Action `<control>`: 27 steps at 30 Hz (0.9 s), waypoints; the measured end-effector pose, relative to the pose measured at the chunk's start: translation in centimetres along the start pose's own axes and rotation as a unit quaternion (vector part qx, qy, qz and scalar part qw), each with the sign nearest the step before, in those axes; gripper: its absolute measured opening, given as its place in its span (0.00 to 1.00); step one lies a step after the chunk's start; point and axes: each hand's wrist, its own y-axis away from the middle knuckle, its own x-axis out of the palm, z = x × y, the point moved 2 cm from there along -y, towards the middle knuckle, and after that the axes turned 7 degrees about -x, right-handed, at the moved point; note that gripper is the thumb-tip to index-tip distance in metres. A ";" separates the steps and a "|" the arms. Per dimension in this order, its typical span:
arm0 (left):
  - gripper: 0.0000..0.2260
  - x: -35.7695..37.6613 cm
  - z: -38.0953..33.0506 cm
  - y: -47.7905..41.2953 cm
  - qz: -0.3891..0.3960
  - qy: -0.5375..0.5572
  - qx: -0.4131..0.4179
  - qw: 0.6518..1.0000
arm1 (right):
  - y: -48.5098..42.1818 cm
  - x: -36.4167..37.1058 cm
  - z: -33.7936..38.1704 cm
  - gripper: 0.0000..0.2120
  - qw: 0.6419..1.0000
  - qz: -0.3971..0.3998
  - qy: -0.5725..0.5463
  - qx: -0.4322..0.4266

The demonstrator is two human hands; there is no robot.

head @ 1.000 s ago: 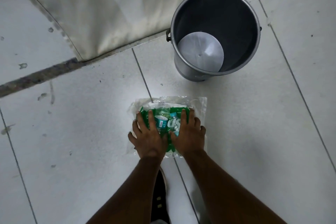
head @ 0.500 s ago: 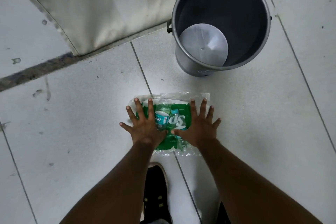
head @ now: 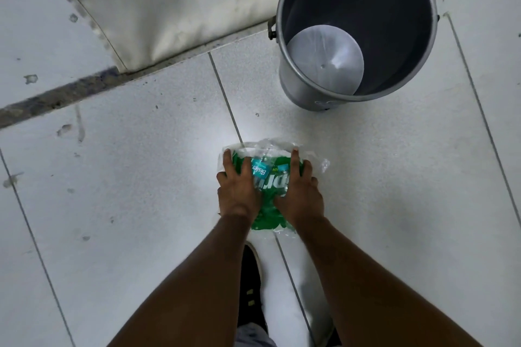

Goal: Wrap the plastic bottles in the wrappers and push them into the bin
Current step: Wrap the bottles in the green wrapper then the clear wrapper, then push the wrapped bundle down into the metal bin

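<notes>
i see the bundle of plastic bottles (head: 267,177), green and teal labels showing through a clear wrapper (head: 315,162), lying on the tiled floor (head: 141,177) on the near side of the bin (head: 304,87), apart from it. my left hand (head: 238,187) cups the bundle's far-from-bin flank and my right hand (head: 301,191) its other flank, fingers curled and pressing inward over the film. i judge it light, crushed and springy, the film slick and loose. i would keep hold at both flanks, palms low, trapping the wrapper's loose edge nearest the bin so nothing slips out. the bin looks empty and open.
</notes>
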 end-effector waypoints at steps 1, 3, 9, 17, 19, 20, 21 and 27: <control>0.38 -0.5 -0.4 0.8 -0.002 -0.003 0.001 1.000 | 0.7 -0.5 0.4 0.60 1.000 0.002 0.007 0.003; 0.36 -2.0 -1.5 2.9 -0.008 0.013 -0.008 1.000 | 2.5 -2.3 1.1 0.58 1.000 0.005 0.016 0.010; 0.33 -9.9 -5.3 9.8 -0.033 0.027 -0.011 0.999 | 9.5 -10.3 3.6 0.55 1.000 -0.017 0.013 0.015; 0.31 -23.0 -10.7 15.2 -0.088 0.065 0.031 0.994 | 16.1 -23.4 10.1 0.49 0.992 -0.124 -0.026 0.004; 0.32 -26.4 -12.1 15.5 -0.099 0.069 0.047 0.992 | 16.4 -26.9 11.2 0.49 0.989 -0.144 -0.030 -0.004; 0.32 -28.1 -13.2 15.4 -0.102 0.073 0.053 0.991 | 16.1 -28.8 11.8 0.49 0.987 -0.155 -0.034 -0.009; 0.32 -28.9 -13.8 15.2 -0.112 0.076 0.061 0.989 | 15.8 -30.0 12.2 0.49 0.986 -0.163 -0.035 -0.017; 0.32 -31.9 -19.7 10.4 -0.132 0.063 0.085 0.986 | 9.9 -35.5 11.9 0.50 0.979 -0.198 -0.026 -0.034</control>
